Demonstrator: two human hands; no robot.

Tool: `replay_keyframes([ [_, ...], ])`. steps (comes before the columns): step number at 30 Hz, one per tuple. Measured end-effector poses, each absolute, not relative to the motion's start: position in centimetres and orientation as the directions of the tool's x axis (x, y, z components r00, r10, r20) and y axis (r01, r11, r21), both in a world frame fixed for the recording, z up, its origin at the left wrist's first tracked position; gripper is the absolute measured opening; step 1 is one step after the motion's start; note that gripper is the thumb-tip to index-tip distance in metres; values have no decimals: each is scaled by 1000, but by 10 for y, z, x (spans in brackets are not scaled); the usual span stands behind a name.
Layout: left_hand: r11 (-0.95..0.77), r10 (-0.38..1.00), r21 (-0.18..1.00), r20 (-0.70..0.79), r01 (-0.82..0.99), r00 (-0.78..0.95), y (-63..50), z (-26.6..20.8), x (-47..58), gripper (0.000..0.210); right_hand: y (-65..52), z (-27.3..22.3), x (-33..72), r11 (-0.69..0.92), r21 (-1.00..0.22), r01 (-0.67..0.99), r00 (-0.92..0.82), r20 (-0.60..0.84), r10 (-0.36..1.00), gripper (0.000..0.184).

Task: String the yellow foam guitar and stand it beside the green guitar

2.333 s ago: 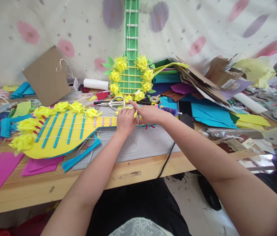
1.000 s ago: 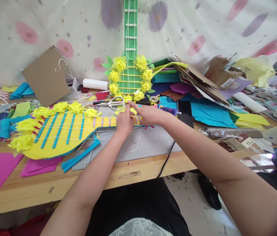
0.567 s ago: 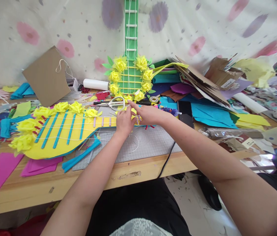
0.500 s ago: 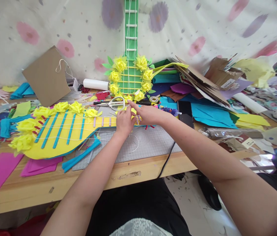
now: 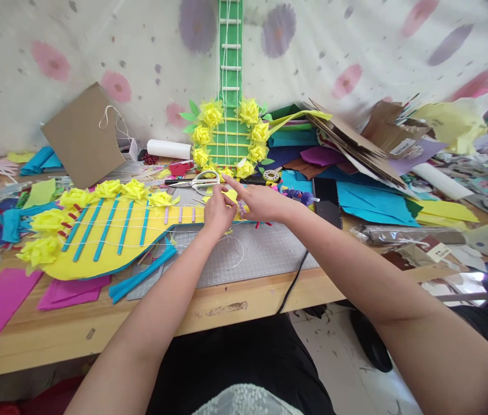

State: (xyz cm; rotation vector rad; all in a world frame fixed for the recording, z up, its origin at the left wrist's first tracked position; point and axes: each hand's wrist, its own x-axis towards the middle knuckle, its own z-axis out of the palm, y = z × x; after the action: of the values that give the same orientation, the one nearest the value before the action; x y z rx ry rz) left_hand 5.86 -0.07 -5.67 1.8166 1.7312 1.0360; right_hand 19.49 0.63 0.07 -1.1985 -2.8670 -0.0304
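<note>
A yellow paper guitar (image 5: 135,236) with a blue edge, teal strips and yellow paper flowers (image 5: 109,188) lies on its side along the table. My left hand (image 5: 218,212) is over its neck, with thumb and fingers pinched at the thin white string (image 5: 109,219) running along the guitar. Facing it, my right hand (image 5: 263,203) has the index finger pointing towards the left fingertips and the other fingers curled; what they grip is hidden. A loose string loop (image 5: 243,253) hangs onto the grey cutting mat (image 5: 270,259). Scissors (image 5: 205,182) lie just behind my hands.
A green paper guitar (image 5: 230,104) with yellow flowers stands at the back. Right of my hands lie a glue gun (image 5: 298,196), a black phone (image 5: 327,202) and blue sheets (image 5: 369,202). Brown cardboard (image 5: 83,135) leans at the left. A black cable (image 5: 293,282) crosses the table's front edge.
My left fingers have shifted slightly down and left, with a wider gap from the right hand. The right hand stays almost where it was.
</note>
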Motion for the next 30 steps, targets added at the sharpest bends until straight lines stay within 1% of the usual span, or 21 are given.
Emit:
replay_keyframes([
  [2,-112,982,753,182,648,-43,1,-50,58,44,6,1,197,704,7,710,-703,64,708,97],
  [5,-121,988,738,157,664,5,3,-38,57,48,4,3,200,705,14,709,-702,105,704,97],
  [10,-139,989,712,135,688,61,6,-29,55,64,2,2,204,711,10,703,-702,173,691,92],
  [13,-142,989,696,123,704,78,6,-27,54,73,2,0,206,703,5,711,-692,183,699,89],
  [16,-145,989,691,116,709,89,4,-26,53,78,2,-1,207,699,-2,715,-688,179,704,89],
  [19,-142,989,682,125,718,78,4,-26,54,74,1,0,208,698,-4,716,-687,175,705,89],
  [25,-170,980,629,185,759,66,7,-27,56,61,1,0,209,706,3,708,-695,179,696,90],
  [30,-170,982,607,171,776,82,4,-23,56,55,2,-1,209,708,12,706,-699,177,693,90],
])
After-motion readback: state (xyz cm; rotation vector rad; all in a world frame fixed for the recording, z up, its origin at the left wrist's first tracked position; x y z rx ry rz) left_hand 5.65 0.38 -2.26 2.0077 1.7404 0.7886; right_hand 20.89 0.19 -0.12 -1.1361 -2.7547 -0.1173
